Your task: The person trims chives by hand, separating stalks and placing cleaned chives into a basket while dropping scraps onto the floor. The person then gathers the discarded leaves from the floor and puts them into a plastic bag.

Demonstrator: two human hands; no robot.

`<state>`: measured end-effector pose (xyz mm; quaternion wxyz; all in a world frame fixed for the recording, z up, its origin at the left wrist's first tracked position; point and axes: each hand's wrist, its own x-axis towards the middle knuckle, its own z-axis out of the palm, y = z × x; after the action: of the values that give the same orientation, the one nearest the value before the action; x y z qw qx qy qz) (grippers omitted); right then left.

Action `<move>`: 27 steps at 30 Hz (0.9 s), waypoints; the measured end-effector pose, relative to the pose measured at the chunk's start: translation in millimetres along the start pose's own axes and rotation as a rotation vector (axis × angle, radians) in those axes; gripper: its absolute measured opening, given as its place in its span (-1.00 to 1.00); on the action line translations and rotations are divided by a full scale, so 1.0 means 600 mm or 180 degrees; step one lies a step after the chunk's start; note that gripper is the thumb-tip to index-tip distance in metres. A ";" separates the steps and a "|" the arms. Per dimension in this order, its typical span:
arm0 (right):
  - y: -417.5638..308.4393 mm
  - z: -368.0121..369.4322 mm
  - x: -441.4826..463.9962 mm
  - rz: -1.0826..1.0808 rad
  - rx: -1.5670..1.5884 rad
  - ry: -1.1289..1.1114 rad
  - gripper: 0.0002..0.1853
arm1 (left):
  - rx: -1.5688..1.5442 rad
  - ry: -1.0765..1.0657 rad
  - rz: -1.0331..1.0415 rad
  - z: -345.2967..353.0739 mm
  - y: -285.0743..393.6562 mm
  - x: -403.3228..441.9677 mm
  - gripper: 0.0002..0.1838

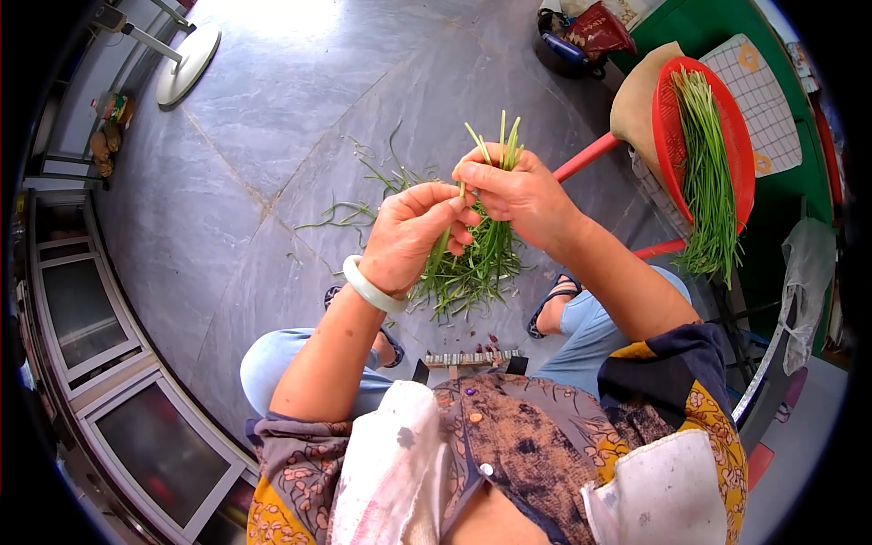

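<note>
My right hand (527, 195) is closed around a small bunch of chives (503, 136), pale stem ends pointing up and green leaves hanging below the fist. Close beside it, my left hand (409, 236) pinches a thin stalk between thumb and fingers, its fingertips nearly touching the right hand. A light bangle (374, 289) circles the left wrist. Beneath both hands, a loose heap of green chive trimmings (468, 283) lies on the floor, with stray blades scattered to its left. Part of the heap is hidden by the hands.
To the right, a red plastic basket (668, 136) holds a long bunch of chives (704, 173), its leaves hanging over the near rim. A dark pot (563, 50) stands behind it. Glass-fronted cabinets (159, 454) line the left. A round stand base (189, 65) rests at the far left.
</note>
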<state>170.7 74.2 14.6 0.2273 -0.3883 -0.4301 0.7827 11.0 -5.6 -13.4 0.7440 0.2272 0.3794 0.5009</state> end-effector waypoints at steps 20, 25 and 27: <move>-0.002 0.004 -0.003 -0.0209 -0.0479 0.0054 -0.84 | 0.0370 0.0523 0.0254 0.001 0.005 -0.001 -0.82; -0.005 0.006 -0.006 -0.0474 -0.0774 0.0045 -0.83 | 0.0212 0.0509 0.0121 0.001 0.010 -0.001 -0.80; -0.007 0.005 -0.006 -0.0383 -0.0737 0.0100 -0.84 | -0.0114 0.0461 -0.0025 0.007 0.021 -0.002 -0.79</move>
<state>170.4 72.6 20.3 0.2342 -0.3977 -0.5364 0.7066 7.1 -1.5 -1.6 0.7205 0.1756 0.4240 0.5199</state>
